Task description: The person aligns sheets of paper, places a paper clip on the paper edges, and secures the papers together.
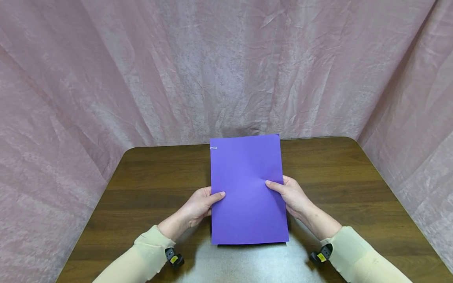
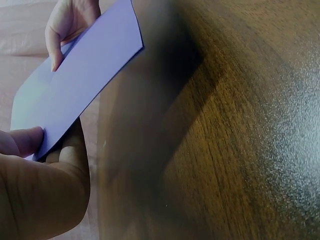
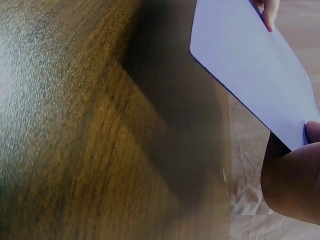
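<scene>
Purple paper (image 1: 247, 212), in a sheet or thin stack, is held up above the table by both hands. A white paper clip (image 1: 214, 148) sits on its upper left edge. My left hand (image 1: 199, 205) pinches the left edge, thumb on the front and fingers behind. On the opposite edge, somewhat higher, my right hand (image 1: 296, 196) grips it the same way, and the paper dips slightly by that thumb. Both wrist views show the purple paper (image 2: 95, 65) (image 3: 250, 65) raised off the wood, its shadow below. The fingers behind it are mostly hidden.
The brown wood-grain table (image 1: 152, 173) has rounded far corners and a bright glare near its front. Pink curtains (image 1: 219, 70) hang behind it and along both sides. Each wrist wears a small black camera on a strap (image 1: 174, 257).
</scene>
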`<state>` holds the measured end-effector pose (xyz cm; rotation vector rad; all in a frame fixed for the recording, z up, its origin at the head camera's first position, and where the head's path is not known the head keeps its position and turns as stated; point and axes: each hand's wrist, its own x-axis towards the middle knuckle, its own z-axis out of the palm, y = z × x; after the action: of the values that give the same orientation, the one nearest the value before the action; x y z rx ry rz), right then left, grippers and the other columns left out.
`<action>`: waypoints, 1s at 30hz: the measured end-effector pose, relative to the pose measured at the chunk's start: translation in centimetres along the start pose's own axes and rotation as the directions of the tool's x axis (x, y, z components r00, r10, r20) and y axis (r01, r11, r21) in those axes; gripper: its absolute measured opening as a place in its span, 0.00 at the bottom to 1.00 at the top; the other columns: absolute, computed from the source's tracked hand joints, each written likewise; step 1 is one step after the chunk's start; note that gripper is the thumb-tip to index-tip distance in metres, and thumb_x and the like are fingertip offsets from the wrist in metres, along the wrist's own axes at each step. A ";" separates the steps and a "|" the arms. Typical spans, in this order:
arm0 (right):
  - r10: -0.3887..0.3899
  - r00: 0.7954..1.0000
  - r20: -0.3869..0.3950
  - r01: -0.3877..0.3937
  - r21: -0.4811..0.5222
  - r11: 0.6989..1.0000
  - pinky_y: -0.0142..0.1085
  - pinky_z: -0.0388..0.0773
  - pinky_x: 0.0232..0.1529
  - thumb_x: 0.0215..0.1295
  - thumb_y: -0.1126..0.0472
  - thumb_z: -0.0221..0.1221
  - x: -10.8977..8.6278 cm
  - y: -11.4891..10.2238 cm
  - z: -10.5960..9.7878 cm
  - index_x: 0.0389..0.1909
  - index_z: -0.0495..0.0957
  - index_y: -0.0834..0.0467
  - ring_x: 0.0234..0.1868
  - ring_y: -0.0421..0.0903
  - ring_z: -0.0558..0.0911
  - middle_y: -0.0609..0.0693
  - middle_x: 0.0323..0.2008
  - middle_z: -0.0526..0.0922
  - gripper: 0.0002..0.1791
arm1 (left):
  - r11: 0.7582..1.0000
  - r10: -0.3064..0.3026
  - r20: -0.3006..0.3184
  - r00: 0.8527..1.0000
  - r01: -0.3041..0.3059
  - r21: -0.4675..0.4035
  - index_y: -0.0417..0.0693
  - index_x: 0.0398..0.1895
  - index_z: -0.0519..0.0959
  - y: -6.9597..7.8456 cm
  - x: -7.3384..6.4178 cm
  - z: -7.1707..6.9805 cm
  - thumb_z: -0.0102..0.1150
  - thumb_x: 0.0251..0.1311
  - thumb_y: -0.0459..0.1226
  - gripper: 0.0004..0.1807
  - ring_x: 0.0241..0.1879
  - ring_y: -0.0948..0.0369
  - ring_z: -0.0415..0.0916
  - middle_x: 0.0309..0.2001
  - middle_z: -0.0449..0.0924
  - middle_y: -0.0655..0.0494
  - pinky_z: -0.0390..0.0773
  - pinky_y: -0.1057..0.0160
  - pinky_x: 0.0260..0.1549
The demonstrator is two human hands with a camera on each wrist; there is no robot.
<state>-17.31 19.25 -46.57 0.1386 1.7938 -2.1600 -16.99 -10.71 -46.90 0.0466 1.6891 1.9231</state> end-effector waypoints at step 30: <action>-0.017 0.997 0.070 0.024 -0.091 0.996 0.41 0.86 0.42 0.72 0.63 0.62 -1.0 0.4 -1.2 0.54 0.76 0.71 0.37 0.45 0.88 0.51 0.37 0.89 0.17 | 0.999 0.034 -0.055 0.998 -0.034 0.002 0.33 0.56 0.72 0.3 -0.3 -1.1 0.56 0.74 0.37 0.16 0.35 0.59 0.87 0.37 0.88 0.50 0.86 0.59 0.35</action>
<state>-16.42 20.54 -46.96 0.0233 1.8590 -2.0647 -17.32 -11.81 -46.72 0.0238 1.7357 1.9646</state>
